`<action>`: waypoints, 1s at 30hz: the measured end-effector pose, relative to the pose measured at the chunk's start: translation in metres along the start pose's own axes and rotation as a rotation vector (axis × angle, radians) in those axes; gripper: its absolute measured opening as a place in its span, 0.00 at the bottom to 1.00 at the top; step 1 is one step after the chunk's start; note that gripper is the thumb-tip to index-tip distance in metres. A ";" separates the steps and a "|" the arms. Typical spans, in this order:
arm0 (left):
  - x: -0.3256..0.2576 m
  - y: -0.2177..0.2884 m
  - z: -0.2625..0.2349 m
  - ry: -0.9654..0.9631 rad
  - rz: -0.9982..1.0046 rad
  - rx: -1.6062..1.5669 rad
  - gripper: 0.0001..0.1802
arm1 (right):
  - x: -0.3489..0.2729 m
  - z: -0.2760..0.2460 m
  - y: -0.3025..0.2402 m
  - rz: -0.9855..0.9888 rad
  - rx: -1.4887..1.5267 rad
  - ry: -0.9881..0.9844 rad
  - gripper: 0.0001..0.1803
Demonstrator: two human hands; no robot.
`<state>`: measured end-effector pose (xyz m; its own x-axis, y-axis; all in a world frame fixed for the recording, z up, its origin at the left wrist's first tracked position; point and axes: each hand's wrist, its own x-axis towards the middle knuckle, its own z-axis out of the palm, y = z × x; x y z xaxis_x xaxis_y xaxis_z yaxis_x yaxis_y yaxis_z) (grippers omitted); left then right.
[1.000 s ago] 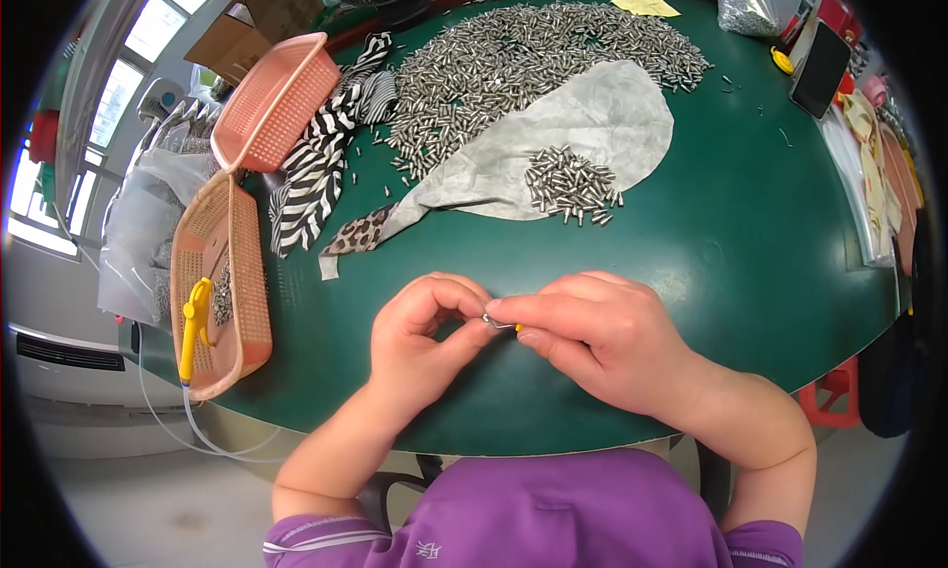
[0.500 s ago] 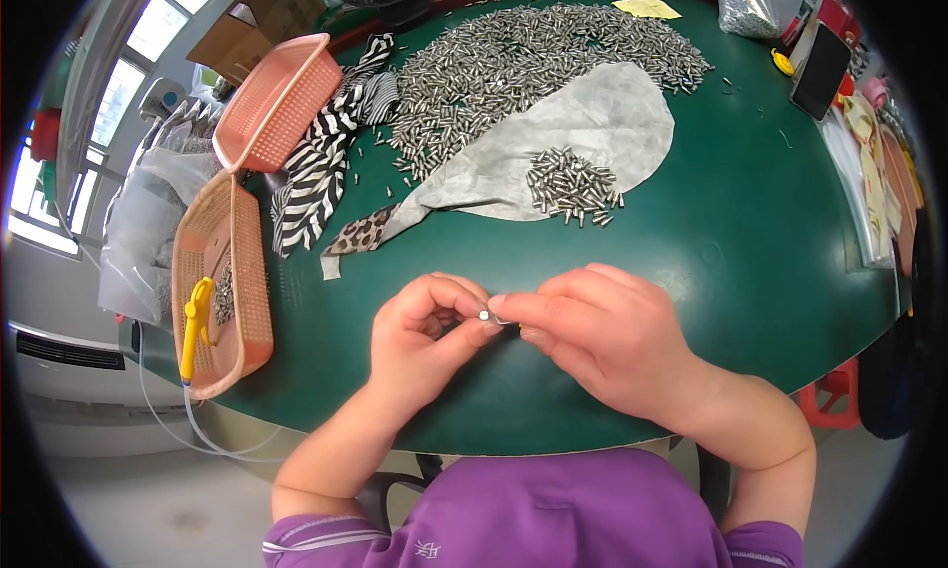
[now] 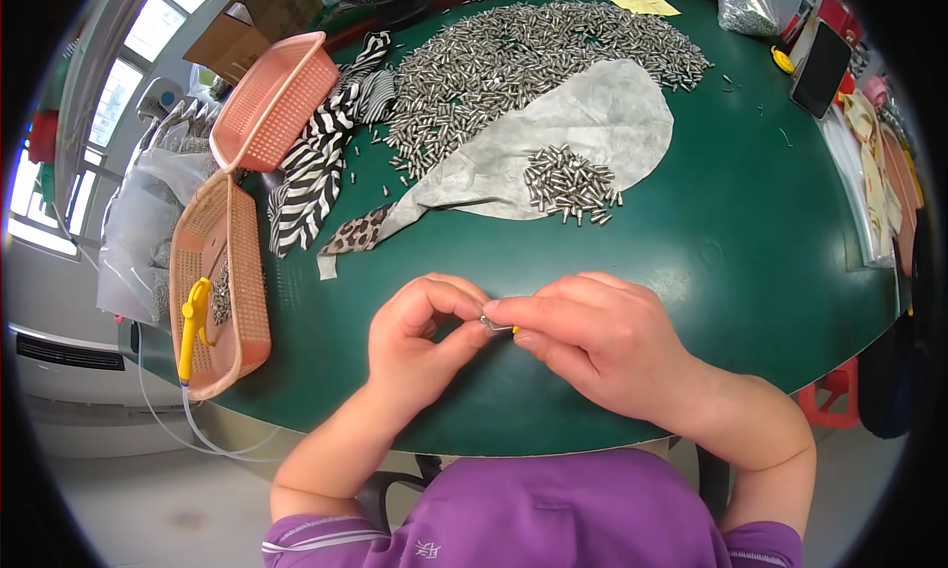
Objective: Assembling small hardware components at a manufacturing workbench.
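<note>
Near the table's front edge, my left hand pinches a small silvery metal piece between thumb and forefinger. My right hand meets it from the other side, closed on a thin metal tool with a bit of yellow by the fingertips. The tool's tip is at the piece, but the fingers hide most of both. Beyond my hands, a small heap of metal cylinders lies on a grey cloth. Behind it spreads a much larger pile of similar cylinders.
On the left stand two pink baskets, a far one and a near one with a yellow air gun and metal parts. Zebra-striped cloth lies beside them. A phone and clear bags line the green table's right side.
The metal piece has turned slightly between my fingers, and its round pale end shows less. My right fingertips have shifted a little; both hands stay in place.
</note>
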<state>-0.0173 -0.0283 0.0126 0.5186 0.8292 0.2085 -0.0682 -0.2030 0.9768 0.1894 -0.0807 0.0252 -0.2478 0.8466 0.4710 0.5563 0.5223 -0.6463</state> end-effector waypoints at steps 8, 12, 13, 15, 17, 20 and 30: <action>0.000 0.005 0.008 0.023 -0.022 0.005 0.11 | 0.002 -0.011 -0.007 -0.162 -0.394 0.014 0.18; 0.000 0.002 0.004 0.028 0.046 0.099 0.11 | 0.004 -0.008 -0.005 -0.107 -0.271 0.055 0.19; 0.000 0.001 0.004 0.046 0.064 0.137 0.11 | 0.004 -0.006 -0.004 -0.058 -0.130 0.065 0.19; 0.001 -0.001 0.003 0.065 0.083 0.175 0.11 | 0.004 -0.004 -0.003 -0.047 -0.080 0.055 0.18; 0.002 -0.001 0.002 0.074 0.127 0.223 0.12 | 0.003 -0.002 -0.002 -0.033 -0.031 0.044 0.17; 0.002 -0.001 0.002 0.096 0.127 0.253 0.12 | 0.002 0.000 -0.002 -0.034 -0.003 0.032 0.16; 0.003 0.000 0.003 0.107 0.165 0.339 0.12 | 0.003 -0.002 -0.002 0.011 -0.025 0.008 0.15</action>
<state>-0.0135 -0.0277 0.0132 0.4312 0.8169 0.3831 0.1512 -0.4840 0.8619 0.1888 -0.0797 0.0289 -0.2356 0.8513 0.4689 0.5784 0.5105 -0.6363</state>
